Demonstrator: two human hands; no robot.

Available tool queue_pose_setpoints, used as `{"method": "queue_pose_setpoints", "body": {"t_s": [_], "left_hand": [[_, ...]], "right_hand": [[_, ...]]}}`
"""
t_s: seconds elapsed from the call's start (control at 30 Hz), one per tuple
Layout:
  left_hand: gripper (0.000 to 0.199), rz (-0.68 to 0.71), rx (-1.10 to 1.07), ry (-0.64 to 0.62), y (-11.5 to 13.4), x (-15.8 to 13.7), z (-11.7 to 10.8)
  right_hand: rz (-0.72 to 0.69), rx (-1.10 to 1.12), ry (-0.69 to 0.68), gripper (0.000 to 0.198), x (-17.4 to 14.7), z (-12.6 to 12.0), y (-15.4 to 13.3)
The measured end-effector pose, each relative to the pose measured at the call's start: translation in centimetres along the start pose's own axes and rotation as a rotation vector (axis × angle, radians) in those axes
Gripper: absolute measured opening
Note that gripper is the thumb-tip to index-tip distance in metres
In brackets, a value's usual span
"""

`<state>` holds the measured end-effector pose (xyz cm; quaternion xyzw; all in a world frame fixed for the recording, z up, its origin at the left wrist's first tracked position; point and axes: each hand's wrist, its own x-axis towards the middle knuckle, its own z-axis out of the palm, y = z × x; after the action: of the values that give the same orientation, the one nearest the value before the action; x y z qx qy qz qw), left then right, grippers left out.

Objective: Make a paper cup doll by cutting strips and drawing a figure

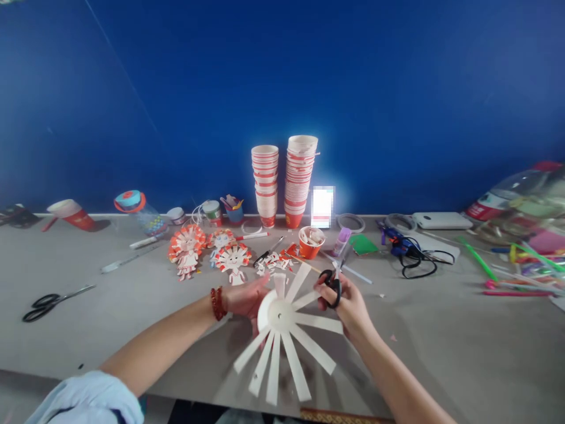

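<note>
A paper cup cut into long white strips (282, 315) fans out from its round base in front of me, strips spread like rays. My left hand (247, 297), with red beads at the wrist, grips it from the left; some of those fingers are hidden behind the cup. Black-handled scissors (333, 288) hang on my right hand (348, 303), blades pointing up and away. The right thumb and fingertips also meet the end of one strip. Beyond my hands lie paper scraps (276, 260) and several cut-paper figures with faces (233, 259).
Two tall stacks of paper cups (265, 182) stand against the blue wall, beside a lit screen (323, 206). An orange cup with scraps (311, 242) sits mid-table. Another pair of scissors (48, 303) lies left; a tangled cable (410, 253) and colourful sticks (525, 271) are right.
</note>
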<state>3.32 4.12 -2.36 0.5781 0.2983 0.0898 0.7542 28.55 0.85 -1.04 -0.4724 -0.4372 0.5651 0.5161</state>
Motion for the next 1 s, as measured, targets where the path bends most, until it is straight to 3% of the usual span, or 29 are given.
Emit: {"method": "queue_pose_setpoints", "body": {"t_s": [0.07, 0.13, 0.27, 0.43, 0.53, 0.67, 0.8, 0.9, 1.0], "left_hand": [[0.112, 0.057, -0.050, 0.031, -0.6, -0.7, -0.3], [0.117, 0.140, -0.053, 0.077, -0.8, -1.4, -0.2], [0.096, 0.242, 0.024, 0.206, -0.1, -2.4, 0.8], [0.065, 0.183, 0.136, 0.444, 0.7, -3.1, 1.8], [0.056, 0.113, 0.094, 0.519, 0.7, -3.3, 2.1], [0.060, 0.029, -0.090, 0.566, 0.1, -3.8, 2.3], [0.055, -0.049, -0.204, 0.620, -0.9, -4.6, 1.7], [0.053, -0.023, -0.230, 0.683, -1.2, -4.8, 1.2], [0.056, -0.011, -0.249, 0.689, -0.5, -4.8, 1.2]], "right_hand": [[-0.016, 0.064, 0.068, 0.028, 0.3, -0.2, 0.1], [-0.024, 0.098, 0.095, 0.031, 0.4, -0.1, 0.2], [-0.014, 0.115, 0.116, 0.033, 0.3, 0.3, 0.5], [0.034, 0.113, 0.065, 0.035, -0.1, 0.8, 0.6], [0.050, 0.079, -0.031, 0.036, -0.4, 1.0, 0.5], [0.058, -0.082, -0.185, 0.042, -0.6, 0.5, -0.3], [0.020, -0.249, -0.478, 0.051, -0.6, -1.0, -1.3], [0.090, -0.285, -0.683, 0.057, -0.6, -1.6, -1.6], [0.161, -0.252, -0.731, 0.062, -0.6, -1.5, -1.6]]}}
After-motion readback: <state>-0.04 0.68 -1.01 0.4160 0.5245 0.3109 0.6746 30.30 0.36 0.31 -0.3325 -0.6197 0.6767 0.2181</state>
